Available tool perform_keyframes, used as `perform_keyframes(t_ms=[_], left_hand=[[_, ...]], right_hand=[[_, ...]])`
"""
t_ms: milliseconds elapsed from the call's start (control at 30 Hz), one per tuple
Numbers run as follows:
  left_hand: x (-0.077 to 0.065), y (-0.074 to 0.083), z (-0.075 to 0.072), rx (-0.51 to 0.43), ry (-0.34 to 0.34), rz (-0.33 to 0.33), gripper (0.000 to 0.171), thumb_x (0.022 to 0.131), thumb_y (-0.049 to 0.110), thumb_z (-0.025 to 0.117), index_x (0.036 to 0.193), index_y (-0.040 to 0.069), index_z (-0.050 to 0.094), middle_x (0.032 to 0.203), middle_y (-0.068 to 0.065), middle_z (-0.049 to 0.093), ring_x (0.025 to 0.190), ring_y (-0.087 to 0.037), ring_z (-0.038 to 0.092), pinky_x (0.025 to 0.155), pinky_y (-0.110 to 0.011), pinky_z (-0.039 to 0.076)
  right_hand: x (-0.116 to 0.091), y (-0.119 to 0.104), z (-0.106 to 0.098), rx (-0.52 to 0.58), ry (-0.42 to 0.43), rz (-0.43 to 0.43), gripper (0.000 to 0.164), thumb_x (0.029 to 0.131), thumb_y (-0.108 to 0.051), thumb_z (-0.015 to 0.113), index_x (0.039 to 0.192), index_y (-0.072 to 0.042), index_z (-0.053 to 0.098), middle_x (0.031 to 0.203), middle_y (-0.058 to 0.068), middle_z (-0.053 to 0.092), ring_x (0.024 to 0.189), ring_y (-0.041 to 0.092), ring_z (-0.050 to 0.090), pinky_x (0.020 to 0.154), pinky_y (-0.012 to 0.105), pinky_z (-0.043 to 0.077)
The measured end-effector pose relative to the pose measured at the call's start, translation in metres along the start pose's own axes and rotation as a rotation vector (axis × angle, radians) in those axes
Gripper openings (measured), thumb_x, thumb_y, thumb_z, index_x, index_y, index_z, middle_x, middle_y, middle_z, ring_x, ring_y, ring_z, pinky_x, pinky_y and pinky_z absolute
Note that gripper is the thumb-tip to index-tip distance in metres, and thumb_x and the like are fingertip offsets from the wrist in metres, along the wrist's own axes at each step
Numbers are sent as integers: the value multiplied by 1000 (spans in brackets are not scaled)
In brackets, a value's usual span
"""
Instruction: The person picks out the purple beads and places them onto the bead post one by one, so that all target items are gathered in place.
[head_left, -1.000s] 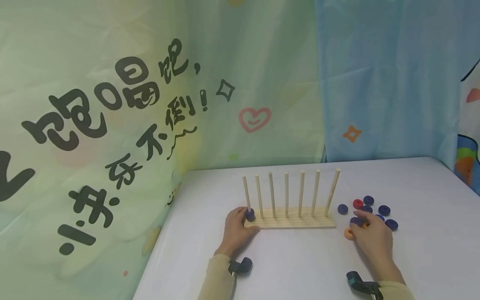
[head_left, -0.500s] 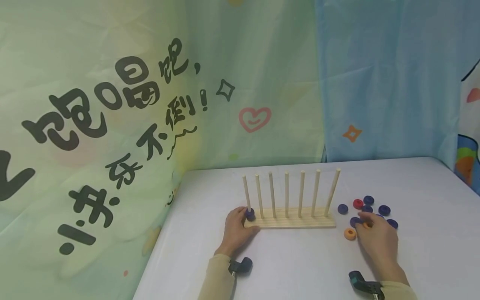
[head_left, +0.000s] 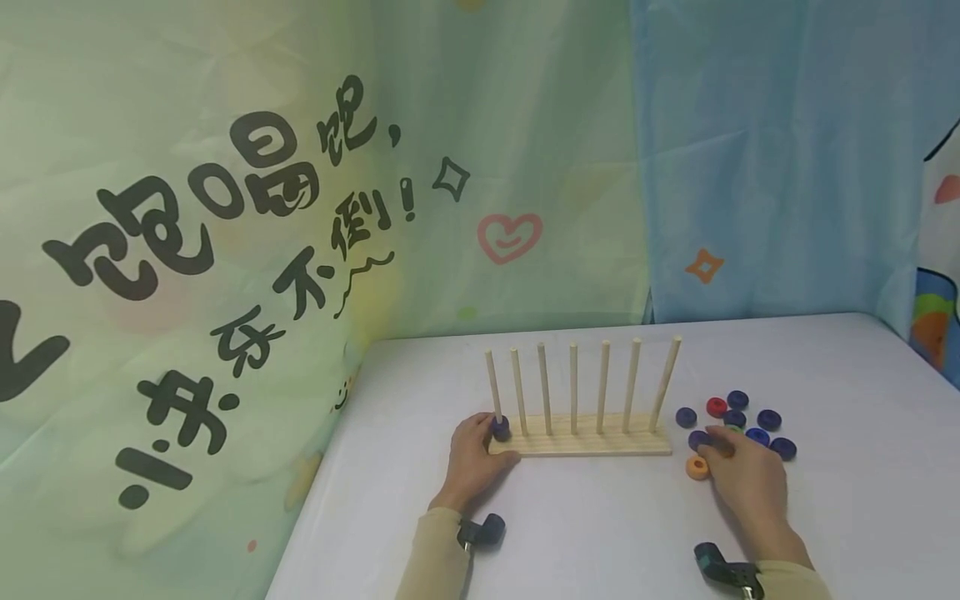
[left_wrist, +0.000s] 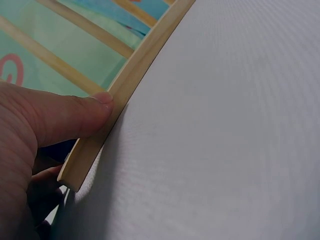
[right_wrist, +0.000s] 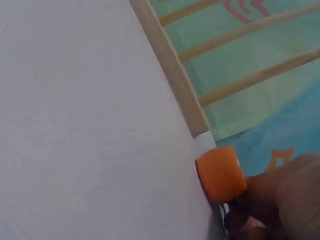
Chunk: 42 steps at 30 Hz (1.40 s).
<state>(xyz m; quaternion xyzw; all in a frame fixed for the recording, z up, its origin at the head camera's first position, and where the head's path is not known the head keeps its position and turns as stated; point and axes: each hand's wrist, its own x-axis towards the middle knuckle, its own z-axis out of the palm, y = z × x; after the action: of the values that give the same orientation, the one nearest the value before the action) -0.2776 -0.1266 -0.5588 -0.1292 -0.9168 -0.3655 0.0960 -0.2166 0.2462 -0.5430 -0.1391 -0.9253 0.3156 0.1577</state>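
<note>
At the left end of a wooden peg stand (head_left: 592, 448), my left hand (head_left: 472, 467) grips the base. In the left wrist view, the thumb (left_wrist: 80, 115) presses the base's front edge (left_wrist: 120, 95), fingers behind. A dark purple bead (head_left: 501, 429) sits low on the leftmost peg. My right hand (head_left: 750, 483) is among loose beads right of the stand. Its thumb and forefinger pinch an orange bead (head_left: 724, 451), mostly hidden. A purple bead (head_left: 697, 440) lies against the fingertips. Another orange bead (head_left: 697, 467) rests in front, and an orange bead (right_wrist: 221, 174) overlaps the thumb in the right wrist view.
Several bare pegs (head_left: 573, 390) rise from the base. Beyond my right hand lie a red bead (head_left: 717, 407), a partly covered green bead (head_left: 735, 431), a blue bead (head_left: 758, 436) and several dark purple beads (head_left: 769, 419). Curtains (head_left: 510, 167) hang behind the white table (head_left: 585, 533).
My right hand goes slightly right, then back left, the orange bead shifting left with it. The purple bead at the fingertips slides left. A green bead comes into sight. My left hand stays put.
</note>
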Motion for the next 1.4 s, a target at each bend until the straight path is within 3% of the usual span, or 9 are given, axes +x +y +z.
perform_keyframes(t_ms=[167, 200, 300, 433, 967, 1100, 1233, 1400], left_hand=[[0, 1, 0, -8, 1, -5, 63, 72, 31, 82, 126, 5, 63, 129, -8, 58, 127, -29, 47, 112, -47, 31], [1, 1, 0, -8, 1, -7, 63, 72, 31, 82, 127, 6, 63, 129, -8, 58, 127, -29, 47, 112, -47, 31], [2, 1, 0, -4, 0, -9, 64, 72, 31, 82, 127, 6, 62, 129, -8, 58, 127, -29, 47, 112, -47, 31], [2, 1, 0, -5, 1, -6, 64, 72, 31, 82, 127, 6, 63, 128, -8, 59, 126, -29, 47, 112, -46, 31], [2, 1, -1, -7, 4, -9, 61, 73, 31, 82, 125, 7, 64, 129, -8, 59, 127, -29, 47, 112, -47, 31], [2, 2, -1, -8, 4, -6, 62, 72, 31, 82, 126, 6, 63, 128, -8, 59, 126, -29, 48, 112, -47, 31], [2, 2, 0, -7, 4, -3, 64, 72, 31, 82, 127, 6, 63, 128, -8, 59, 126, -29, 48, 111, -47, 32], [2, 2, 0, -1, 1, -11, 64, 72, 31, 82, 128, 6, 62, 129, -8, 59, 126, -29, 48, 112, -47, 32]], right_hand=[[0, -1, 4, -2, -40, -47, 39, 86, -8, 69, 123, 1, 63, 117, 31, 61, 87, 38, 58, 63, 41, 40], [0, -1, 4, 1, -48, -46, 40, 86, -8, 69, 124, 1, 62, 118, 32, 61, 87, 39, 57, 64, 42, 41], [1, -2, 5, 9, -69, -40, 42, 86, -9, 68, 127, 1, 60, 123, 33, 58, 105, 49, 56, 80, 57, 47], [3, -1, 7, 10, -82, -39, 44, 86, -10, 69, 127, 2, 59, 128, 33, 54, 119, 56, 46, 95, 67, 38], [8, 2, 9, 46, -22, -85, 42, 84, -16, 73, 121, 0, 64, 121, 32, 59, 113, 54, 50, 89, 64, 42], [7, -1, 7, 82, 7, -71, 40, 85, -19, 71, 121, -1, 64, 120, 28, 62, 91, 42, 59, 73, 48, 47], [4, -10, 3, 139, 3, -32, 43, 88, -26, 71, 123, -3, 63, 119, 25, 64, 67, 17, 56, 60, 27, 38], [-2, -25, -1, 214, -32, -13, 44, 89, -30, 70, 124, -4, 62, 112, 23, 67, 60, 7, 60, 57, 22, 40]])
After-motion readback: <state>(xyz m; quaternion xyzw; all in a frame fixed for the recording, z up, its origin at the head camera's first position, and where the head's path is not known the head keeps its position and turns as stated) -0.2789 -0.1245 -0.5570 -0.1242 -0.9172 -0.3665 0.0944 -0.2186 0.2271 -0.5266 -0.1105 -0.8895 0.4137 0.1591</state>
